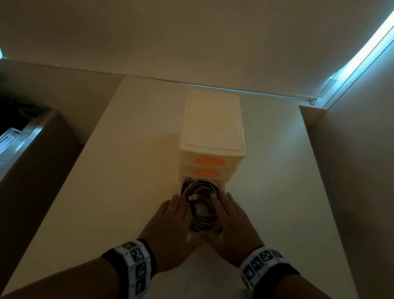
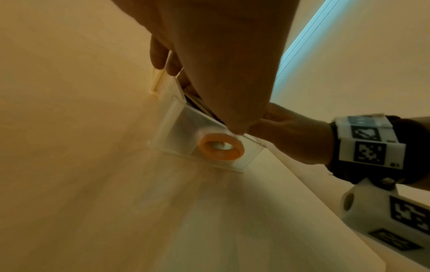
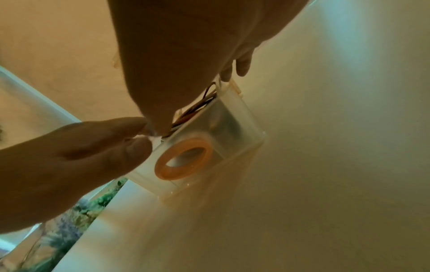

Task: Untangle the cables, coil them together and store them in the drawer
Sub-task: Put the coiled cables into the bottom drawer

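Below, on a pale table (image 1: 117,189), a loose coil of cables (image 1: 202,207) in orange, brown, dark and white strands is seen lying flat inside the pulled-out bottom drawer (image 2: 184,132) of a small cream drawer unit (image 1: 213,126), with a white USB plug (image 1: 194,197) laid across its top. The coil is stretched into an oval whose long axis runs from the unit toward the person, along the drawer's length. It is flanked by the left hand (image 1: 169,229) and right hand (image 1: 231,229), whose fingers are held straight and close together, pressed flat on the drawer's two sides, nothing being gripped.
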`<state>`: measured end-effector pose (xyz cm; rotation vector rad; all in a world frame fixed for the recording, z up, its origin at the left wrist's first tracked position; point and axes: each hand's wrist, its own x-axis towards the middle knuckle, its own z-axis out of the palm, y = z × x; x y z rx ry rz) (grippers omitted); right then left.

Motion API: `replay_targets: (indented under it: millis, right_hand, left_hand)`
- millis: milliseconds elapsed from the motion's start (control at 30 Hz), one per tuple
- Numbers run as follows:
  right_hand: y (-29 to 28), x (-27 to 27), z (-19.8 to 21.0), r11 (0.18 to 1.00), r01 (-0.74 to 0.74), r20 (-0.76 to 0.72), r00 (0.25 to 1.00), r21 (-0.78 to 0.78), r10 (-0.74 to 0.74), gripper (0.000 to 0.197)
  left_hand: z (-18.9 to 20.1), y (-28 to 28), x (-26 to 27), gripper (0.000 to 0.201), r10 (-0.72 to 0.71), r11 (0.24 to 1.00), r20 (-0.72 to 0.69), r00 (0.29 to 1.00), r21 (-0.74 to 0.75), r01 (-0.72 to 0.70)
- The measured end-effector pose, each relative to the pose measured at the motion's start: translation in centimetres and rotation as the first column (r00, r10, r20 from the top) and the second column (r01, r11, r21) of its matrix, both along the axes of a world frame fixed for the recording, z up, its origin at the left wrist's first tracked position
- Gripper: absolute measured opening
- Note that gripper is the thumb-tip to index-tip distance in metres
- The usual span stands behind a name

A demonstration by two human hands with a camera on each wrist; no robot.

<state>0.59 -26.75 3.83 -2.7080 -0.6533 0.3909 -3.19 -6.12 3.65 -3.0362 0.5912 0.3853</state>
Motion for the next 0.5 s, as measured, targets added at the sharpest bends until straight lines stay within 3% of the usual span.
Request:
replay_targets:
  millis: [100, 267, 500]
  right_hand:
    - [-1.8, -0.4, -0.5, 0.99, -0.118, -0.014, 0.993, -0.078, 0.117, 0.105]
    - [-3.3, -0.1, -0.6, 0.988, -0.115, 0.023, 0.993, -0.101, 0.117, 0.085]
    - [-2.7, 0.4, -1.0, 0.997, -0.015, 0.158, 0.987, -0.079, 0.027, 0.073]
  left_hand:
    - [0.6, 1.0, -0.4, 0.101, -0.03, 0.998, -0.029, 0.999, 0.061, 0.032]
    - [0.6, 1.1, 0.1, 0.091, -0.025, 1.0, -0.068, 0.997, 0.017, 0.026]
    - [0.9, 1.5, 1.9, 0.081, -0.022, 1.0, 0.144, 0.989, 0.0, 0.022]
